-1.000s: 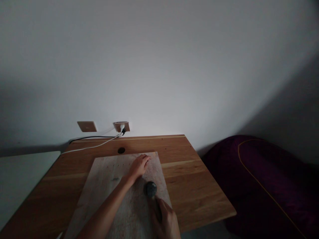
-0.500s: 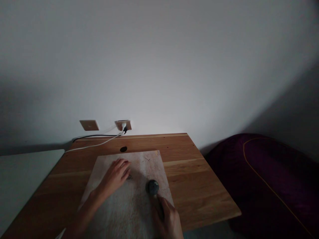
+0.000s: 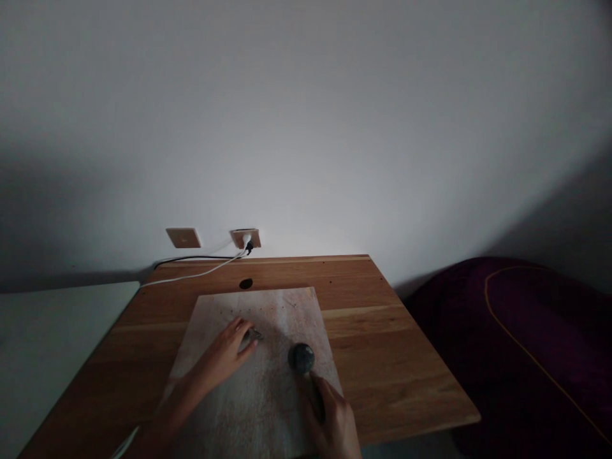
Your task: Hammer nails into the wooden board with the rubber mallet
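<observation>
A pale, worn wooden board (image 3: 268,395) lies on the desk. My left hand (image 3: 232,349) is over its upper middle, thumb and fingers apart around a small dark heap (image 3: 254,334) that looks like nails, too small to make out surely. In my right hand (image 3: 335,417) is the handle of a hammer (image 3: 303,358) with a round, dark head, held low over the board's right side. Beyond my left hand, several small dark dots run in a row along the board's far part. A thin nail-like piece (image 3: 291,303) lies near the far right corner.
The wooden desk (image 3: 382,357) stands against a pale wall with a plugged socket (image 3: 245,238) and a plain wall plate (image 3: 183,238). A white cable (image 3: 191,276) runs along its back. A white surface (image 3: 62,344) is at left; a purple beanbag-like shape (image 3: 478,344) at right.
My left hand has drawn back toward me from the row of dots to the small dark heap, its fingers spreading. The hammer stays in my right hand. The view has shifted slightly.
</observation>
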Demonstrator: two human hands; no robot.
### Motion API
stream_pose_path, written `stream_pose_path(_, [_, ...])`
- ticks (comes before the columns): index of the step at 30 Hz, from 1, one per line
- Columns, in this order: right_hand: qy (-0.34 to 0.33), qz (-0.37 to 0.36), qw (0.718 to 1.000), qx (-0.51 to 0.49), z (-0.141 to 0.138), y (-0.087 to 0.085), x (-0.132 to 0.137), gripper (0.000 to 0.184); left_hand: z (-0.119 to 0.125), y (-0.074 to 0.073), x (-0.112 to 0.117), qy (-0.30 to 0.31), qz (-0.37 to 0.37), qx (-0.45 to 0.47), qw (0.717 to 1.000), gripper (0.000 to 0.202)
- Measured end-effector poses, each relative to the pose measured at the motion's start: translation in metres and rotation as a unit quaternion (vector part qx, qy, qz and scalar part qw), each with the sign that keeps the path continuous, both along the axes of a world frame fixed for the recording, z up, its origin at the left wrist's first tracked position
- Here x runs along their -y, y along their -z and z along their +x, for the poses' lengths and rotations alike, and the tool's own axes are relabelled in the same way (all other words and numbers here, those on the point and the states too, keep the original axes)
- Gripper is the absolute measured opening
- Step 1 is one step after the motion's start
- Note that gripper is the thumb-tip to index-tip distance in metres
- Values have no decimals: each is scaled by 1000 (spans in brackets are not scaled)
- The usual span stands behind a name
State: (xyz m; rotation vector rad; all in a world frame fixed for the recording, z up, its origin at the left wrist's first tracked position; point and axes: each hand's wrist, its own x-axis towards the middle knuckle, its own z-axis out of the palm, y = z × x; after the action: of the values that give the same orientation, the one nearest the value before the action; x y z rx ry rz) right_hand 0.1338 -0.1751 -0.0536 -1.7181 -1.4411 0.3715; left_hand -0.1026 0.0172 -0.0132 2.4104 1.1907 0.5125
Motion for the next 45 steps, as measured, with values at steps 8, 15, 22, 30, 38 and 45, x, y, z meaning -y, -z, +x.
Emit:
stream_pose_path(8, [-23, 29, 999, 7, 2, -6, -1, 42, 35, -6, 5, 49, -54, 10, 997, 22])
stream_pose_path(15, [-46, -12, 999, 14, 7, -7, 0, 40, 40, -19, 9, 85, -62, 18, 994, 24])
stream_pose_path(22, [-38, -8, 999, -5, 3, -12, -1, 40, 32, -32, 3, 58, -45, -7, 997, 45])
stream_pose_path(30, [-51, -19, 998, 10, 7, -9, 1, 40, 50, -29, 2, 100, -73, -58, 991, 32])
stream_pose_path(38, [-14, 10, 1000, -5, 1, -6, -1, 45, 35, -28, 4, 113, -87, 4, 990, 30])
stream_pose_path(45, [6, 11, 1000, -11, -2, -6, -1, 48, 26, -19, 6, 106, -107, 50, 987, 49])
